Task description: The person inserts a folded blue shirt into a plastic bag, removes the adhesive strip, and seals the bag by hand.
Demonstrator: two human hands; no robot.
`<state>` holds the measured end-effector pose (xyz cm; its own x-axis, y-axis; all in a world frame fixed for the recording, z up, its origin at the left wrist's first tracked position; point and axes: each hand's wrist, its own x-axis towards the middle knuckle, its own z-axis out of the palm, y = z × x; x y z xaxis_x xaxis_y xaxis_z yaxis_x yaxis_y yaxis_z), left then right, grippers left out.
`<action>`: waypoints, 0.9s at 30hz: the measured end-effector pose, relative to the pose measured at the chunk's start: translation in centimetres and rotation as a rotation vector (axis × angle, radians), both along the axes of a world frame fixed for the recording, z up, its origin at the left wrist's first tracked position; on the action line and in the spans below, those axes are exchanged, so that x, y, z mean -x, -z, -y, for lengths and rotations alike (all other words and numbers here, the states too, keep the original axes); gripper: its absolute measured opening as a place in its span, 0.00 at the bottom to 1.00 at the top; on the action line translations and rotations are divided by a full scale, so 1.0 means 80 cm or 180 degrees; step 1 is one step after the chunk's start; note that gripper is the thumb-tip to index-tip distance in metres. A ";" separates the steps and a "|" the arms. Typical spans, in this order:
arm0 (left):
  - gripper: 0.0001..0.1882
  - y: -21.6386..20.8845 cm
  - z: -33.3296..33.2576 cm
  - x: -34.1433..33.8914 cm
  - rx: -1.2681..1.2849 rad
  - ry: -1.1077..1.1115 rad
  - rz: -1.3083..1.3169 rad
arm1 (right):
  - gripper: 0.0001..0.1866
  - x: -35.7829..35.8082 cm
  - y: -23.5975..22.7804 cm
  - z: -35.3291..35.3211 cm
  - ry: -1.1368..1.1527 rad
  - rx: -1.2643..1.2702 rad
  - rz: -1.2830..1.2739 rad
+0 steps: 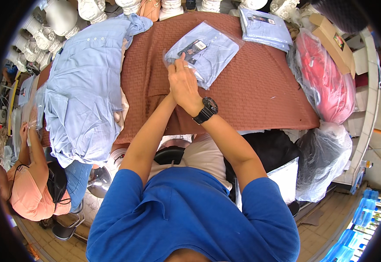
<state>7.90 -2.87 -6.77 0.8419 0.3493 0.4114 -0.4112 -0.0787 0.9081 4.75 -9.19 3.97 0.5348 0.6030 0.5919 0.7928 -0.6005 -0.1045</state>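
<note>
A folded light-blue shirt in a clear plastic bag [218, 49] lies on the brown cloth, turned at an angle, with a dark tag [194, 49] on its front. My right hand [184, 84], wearing a ring and a black watch [206, 111], rests on the bag's near left corner. One finger stretches toward the tag. My left forearm [149, 135] crosses inward, and its hand is mostly hidden beneath the right one, so its fingers do not show.
Loose light-blue shirts [85, 83] are heaped at the left. Bagged blue shirts [266, 32] lie at the far right, near a red bundle in plastic [323, 76] and an open cardboard box [332, 43]. White ornate pedestals [64, 19] line the back. A person in orange [31, 192] sits at left.
</note>
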 end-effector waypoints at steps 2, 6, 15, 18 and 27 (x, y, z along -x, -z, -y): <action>0.40 -0.030 0.017 0.010 -0.1938 -0.1242 -0.0304 | 0.07 0.002 0.002 0.009 0.0124 0.0121 0.0128; 0.38 -0.054 0.018 0.031 -0.2583 -0.1667 -0.0297 | 0.07 0.020 -0.012 0.008 0.0157 0.0208 0.0271; 0.38 -0.029 0.014 0.025 -0.0724 -0.0655 -0.0196 | 0.05 0.034 -0.014 0.035 -0.0542 -0.0194 -0.0567; 0.38 0.004 -0.012 0.078 -0.2292 -0.0910 0.0327 | 0.07 0.052 -0.042 0.075 -0.0606 -0.0307 -0.1211; 0.17 -0.109 -0.054 0.256 -0.3100 -0.0079 0.0348 | 0.16 -0.042 0.041 0.216 0.0728 -0.1132 -0.2917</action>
